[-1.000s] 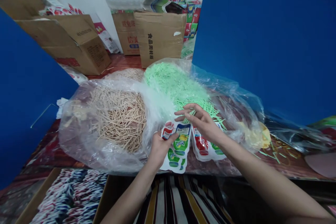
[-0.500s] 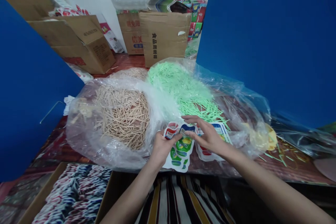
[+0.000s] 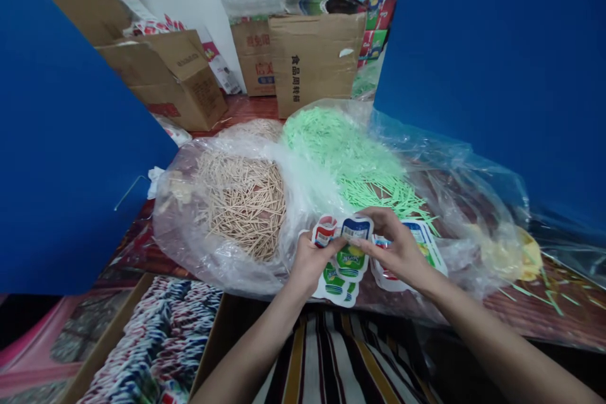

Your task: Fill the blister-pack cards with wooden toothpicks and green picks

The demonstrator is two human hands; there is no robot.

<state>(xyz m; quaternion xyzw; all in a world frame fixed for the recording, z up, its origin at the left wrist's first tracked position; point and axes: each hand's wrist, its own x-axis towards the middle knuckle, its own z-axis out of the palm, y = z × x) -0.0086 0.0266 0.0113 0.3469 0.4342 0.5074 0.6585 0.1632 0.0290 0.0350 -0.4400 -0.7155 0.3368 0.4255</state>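
while the left hand [image 3: 310,262] pinches cards [image 3: 350,263], the right hand [image 3: 400,251], earlier free, grips one.

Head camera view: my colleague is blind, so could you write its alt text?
A person's left hand and right hand pinch flat, curvy-edged cards printed red, green, blue and white. Beyond lie thin tan sticks and bright green sticks in clear plastic, with brown cardboard boxes behind.

Right-hand fingers [image 3: 391,222] partly hide the card stack [image 3: 430,250] (fine print illegible).
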